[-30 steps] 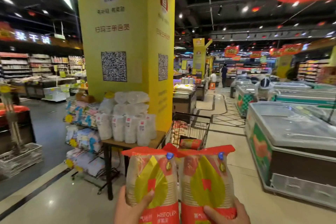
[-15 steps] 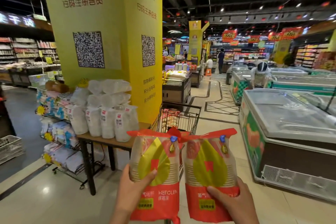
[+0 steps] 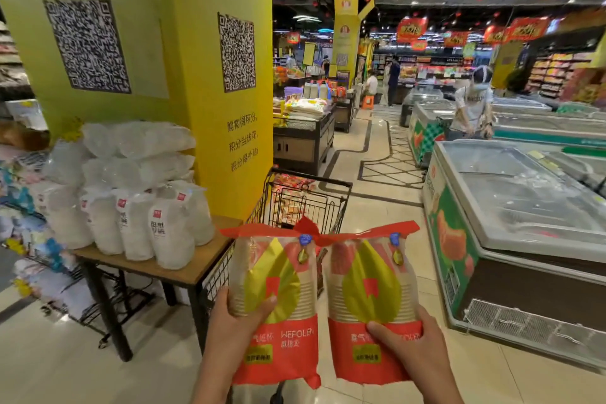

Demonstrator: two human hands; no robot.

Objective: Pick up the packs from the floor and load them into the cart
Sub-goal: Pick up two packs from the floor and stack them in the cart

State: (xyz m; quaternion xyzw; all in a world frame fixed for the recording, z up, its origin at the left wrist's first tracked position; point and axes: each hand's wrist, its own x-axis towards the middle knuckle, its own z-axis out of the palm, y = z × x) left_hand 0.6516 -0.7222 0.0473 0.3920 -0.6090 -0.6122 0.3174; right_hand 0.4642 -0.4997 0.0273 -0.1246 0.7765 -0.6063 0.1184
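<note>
I hold two red-and-yellow packs of paper cups upright, side by side in front of me. My left hand (image 3: pixel 234 321) grips the left pack (image 3: pixel 275 298) by its lower left side, thumb across the front. My right hand (image 3: pixel 413 344) grips the right pack (image 3: pixel 372 298) by its lower right side. Just behind and below the packs stands the black wire shopping cart (image 3: pixel 308 197), with red packaged goods inside. The packs hide the cart's near end.
A wooden table (image 3: pixel 183 267) stacked with white bags stands left of the cart, against a yellow pillar (image 3: pixel 203 75). A chest freezer (image 3: pixel 511 239) runs along the right. A person (image 3: pixel 472 105) stands at the far freezers. Tiled aisle floor (image 3: pixel 377 180) runs ahead.
I have moved closer to the cart and the view has tilted down. The packs sit lower in view, and more of both hands and forearms shows.
</note>
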